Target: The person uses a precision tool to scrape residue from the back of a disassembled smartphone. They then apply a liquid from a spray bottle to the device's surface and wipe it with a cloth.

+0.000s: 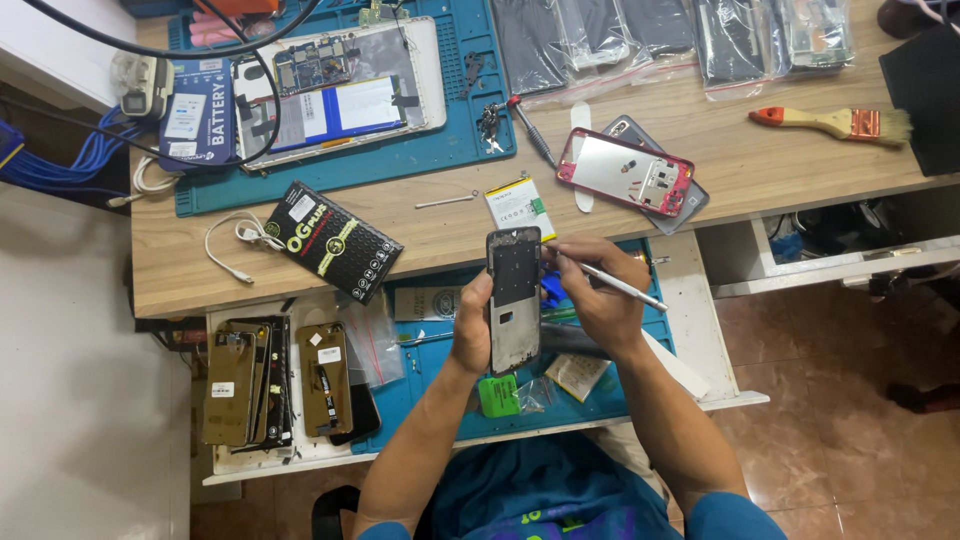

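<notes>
On the desk (300, 250) at the far left an opened tablet (330, 90) lies on a blue mat (440, 150), and nearer, a black box (335, 240) and stripped phones (270, 385) wait on the lower tray. The left hand (472, 330) is closed around a bare phone frame (514, 300), held upright above the tray, and the right hand (600, 295) pinches a thin metal tool (620, 285) with its tip at the frame's upper edge. The frame seems already emptied, perhaps only small cleaning is left, while a red frame (625, 172) and brush (835, 122) lie to the right.
</notes>
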